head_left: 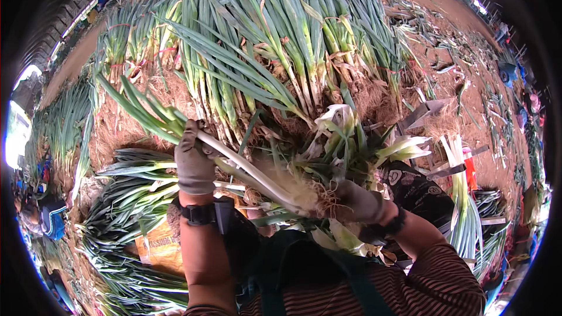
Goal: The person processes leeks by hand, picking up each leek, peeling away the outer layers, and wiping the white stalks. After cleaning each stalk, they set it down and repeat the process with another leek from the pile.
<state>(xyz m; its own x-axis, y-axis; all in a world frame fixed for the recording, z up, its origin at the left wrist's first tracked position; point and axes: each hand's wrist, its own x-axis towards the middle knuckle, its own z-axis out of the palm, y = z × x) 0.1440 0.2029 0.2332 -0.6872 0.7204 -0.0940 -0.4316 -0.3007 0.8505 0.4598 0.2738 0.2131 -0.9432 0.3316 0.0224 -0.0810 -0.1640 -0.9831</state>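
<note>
My gloved left hand is closed around a long green onion, gripping it where the white stalk turns green. Its leaves point up and left, while the white shank slants down to the right. At the bushy root end, my gloved right hand is smeared by motion; its fingers cannot be made out clearly. Peeled leaves and pale sheaths pile up just beyond the right hand. Behind them stand upright bunches of green onions with roots at the bottom.
To the left, more green onions lie in a heap beside a tan cardboard piece. A bunch lies at the right near a red object and a black printed bag. Leaf scraps litter the brown ground.
</note>
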